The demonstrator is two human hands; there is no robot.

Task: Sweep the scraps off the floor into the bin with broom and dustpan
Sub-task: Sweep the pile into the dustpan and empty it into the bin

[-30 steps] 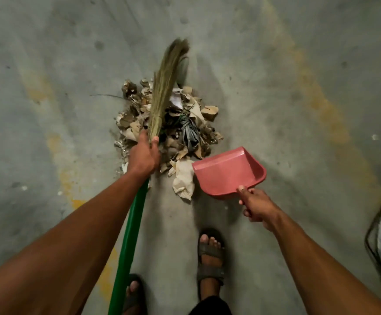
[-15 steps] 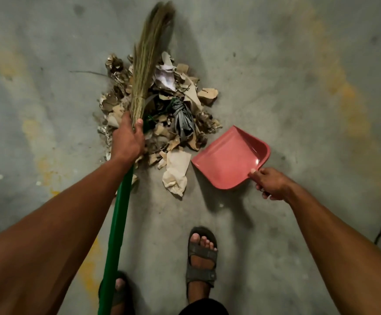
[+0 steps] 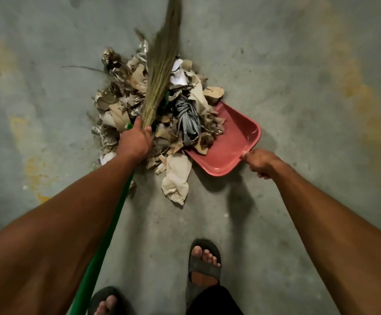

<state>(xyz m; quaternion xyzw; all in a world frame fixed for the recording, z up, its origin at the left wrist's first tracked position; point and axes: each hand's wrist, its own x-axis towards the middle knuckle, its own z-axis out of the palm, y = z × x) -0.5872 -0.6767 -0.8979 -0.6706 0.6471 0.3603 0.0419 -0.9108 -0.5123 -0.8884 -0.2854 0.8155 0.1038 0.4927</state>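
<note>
- Left hand is wrapped round the broom right where the green shaft meets the bristles. Choked that low, it likely gives short, controlled flicks rather than long strokes.
- Bristles lie over the top of the scraps and reach past the far edge, tip out of frame. Looks set up to drag the heap back and to the right.
- Right hand is clamped on the handle of the dustpan, thumb on top. That grip probably presses the lip to the floor so scraps don't slide under.
- Dustpan mouth faces the heap from the right and is wedged into its edge. A few brown pieces and the foot of a grey knotted bag already overlap the lip.
- Most of the heap is on bare concrete to the left of the pan: torn cardboard, paper, foil-like bits, one white sheet near the top.
- One big crumpled paper sits nearest the feet, just off the pan's near corner. I'd guess it gets missed unless the broom comes round for it.
- No bin in view, so tipping out is a later step.
- Stage: loading barely begun.
- Risk: the bag is bulky, may roll off the pan.
- Sandalled feet stand behind the heap, clear of the sweep path.
</note>
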